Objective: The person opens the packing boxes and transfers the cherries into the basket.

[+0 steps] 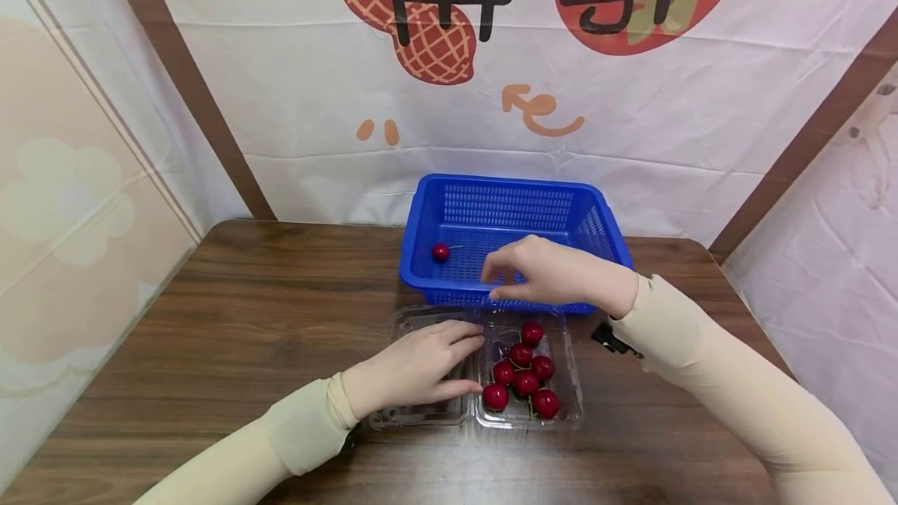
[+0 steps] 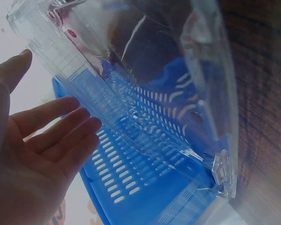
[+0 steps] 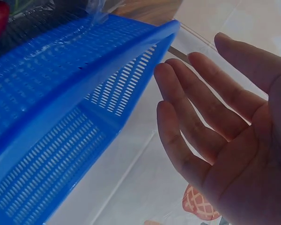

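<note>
— Hands first: what is each one doing?
— On the left, the left hand (image 1: 419, 369) lies flat with straight fingers on the empty lid half of a clear plastic clamshell box (image 1: 421, 411), pressing it to the wooden tabletop (image 1: 245, 318). The right hand (image 1: 543, 271) hovers over the near rim of the blue basket (image 1: 505, 209), fingers loosely bent and holding nothing; the right wrist view shows its palm bare.
— And the fruit?
— Six cherries (image 1: 522, 376), glossy and dark red, sit clustered in the box's right half, just beside the left fingertips (image 1: 471, 388). They are round, with thin stems barely showing.
— Anything in the basket?
— One more cherry (image 1: 440, 252) of the same red lies alone near the left wall of the basket's slotted floor, its stem pointing right. The basket stands just behind the box, touching it or nearly so.
</note>
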{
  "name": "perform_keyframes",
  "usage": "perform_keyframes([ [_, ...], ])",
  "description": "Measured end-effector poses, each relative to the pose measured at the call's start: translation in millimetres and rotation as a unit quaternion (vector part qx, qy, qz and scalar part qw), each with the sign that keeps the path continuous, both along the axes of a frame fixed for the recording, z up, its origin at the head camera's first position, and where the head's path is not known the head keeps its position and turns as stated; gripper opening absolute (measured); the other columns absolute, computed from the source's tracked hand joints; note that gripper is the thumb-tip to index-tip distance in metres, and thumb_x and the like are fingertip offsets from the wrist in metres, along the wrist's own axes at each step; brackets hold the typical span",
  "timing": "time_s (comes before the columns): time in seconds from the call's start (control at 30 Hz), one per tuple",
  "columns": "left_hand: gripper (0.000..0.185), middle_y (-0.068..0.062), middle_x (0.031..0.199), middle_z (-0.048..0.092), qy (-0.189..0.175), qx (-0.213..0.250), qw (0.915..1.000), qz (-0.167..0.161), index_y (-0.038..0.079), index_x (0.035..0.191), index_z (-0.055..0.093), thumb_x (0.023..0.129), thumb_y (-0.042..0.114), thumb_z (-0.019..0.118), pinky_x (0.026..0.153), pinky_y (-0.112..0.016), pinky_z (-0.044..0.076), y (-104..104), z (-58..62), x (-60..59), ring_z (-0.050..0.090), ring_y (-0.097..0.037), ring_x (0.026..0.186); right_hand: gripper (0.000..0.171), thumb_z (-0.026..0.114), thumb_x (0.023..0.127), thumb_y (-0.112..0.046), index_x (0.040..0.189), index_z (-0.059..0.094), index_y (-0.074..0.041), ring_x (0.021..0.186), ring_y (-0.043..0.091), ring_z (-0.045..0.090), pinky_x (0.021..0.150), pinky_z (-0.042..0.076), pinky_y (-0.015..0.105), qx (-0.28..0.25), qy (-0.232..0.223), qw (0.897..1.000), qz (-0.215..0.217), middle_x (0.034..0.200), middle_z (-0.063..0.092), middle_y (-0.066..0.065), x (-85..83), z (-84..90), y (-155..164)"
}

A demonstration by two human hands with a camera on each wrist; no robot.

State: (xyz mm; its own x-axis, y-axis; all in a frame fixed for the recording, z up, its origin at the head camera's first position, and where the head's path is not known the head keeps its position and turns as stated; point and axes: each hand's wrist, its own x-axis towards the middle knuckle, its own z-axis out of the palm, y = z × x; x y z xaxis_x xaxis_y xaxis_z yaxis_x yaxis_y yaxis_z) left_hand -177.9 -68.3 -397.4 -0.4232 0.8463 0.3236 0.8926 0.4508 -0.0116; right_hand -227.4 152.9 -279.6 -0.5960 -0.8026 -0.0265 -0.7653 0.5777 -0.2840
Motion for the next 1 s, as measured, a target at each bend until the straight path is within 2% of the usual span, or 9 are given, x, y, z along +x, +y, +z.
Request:
perform_keyframes([
  [0.3,0.059,-0.01,0.127,0.06,0.011,0.002,0.9999,0.005,0.004,0.121,0.063,0.087,0.053,0.059,0.099,-0.032,0.048,0.0,-0.5,-1.1,0.058,-0.02,0.116,0.014,0.064,0.091,-0.024,0.101,0.067,-0.014,0.083,0.007,0.066,0.073,0.056,0.022,-0.016,-0.019,1.0,0.0,0.099,0.07,0.002,15.1,-15.0,12.4],
  [0.67,0.059,-0.01,0.126,0.06,0.013,0.001,0.9999,0.009,0.005,0.12,0.063,0.087,0.053,0.059,0.099,-0.031,0.048,0.0,1.4,0.8,0.058,-0.02,0.115,0.013,0.063,0.091,-0.026,0.099,0.066,-0.015,0.078,0.001,0.064,0.066,0.053,0.017,-0.014,-0.045,0.999,-0.005,0.096,0.07,-0.002,26.1,-35.0,18.8],
  [1.0,0.059,-0.009,0.127,0.06,0.011,-0.004,0.9999,0.011,0.005,0.121,0.063,0.087,0.054,0.058,0.1,-0.032,0.048,1.3,1.8,1.0,0.057,-0.02,0.116,0.009,0.066,0.089,-0.02,0.097,0.067,-0.016,0.074,-0.002,0.06,0.067,0.054,0.02,0.001,-0.045,0.999,-0.011,0.092,0.069,-0.005,33.5,-50.8,23.8],
])
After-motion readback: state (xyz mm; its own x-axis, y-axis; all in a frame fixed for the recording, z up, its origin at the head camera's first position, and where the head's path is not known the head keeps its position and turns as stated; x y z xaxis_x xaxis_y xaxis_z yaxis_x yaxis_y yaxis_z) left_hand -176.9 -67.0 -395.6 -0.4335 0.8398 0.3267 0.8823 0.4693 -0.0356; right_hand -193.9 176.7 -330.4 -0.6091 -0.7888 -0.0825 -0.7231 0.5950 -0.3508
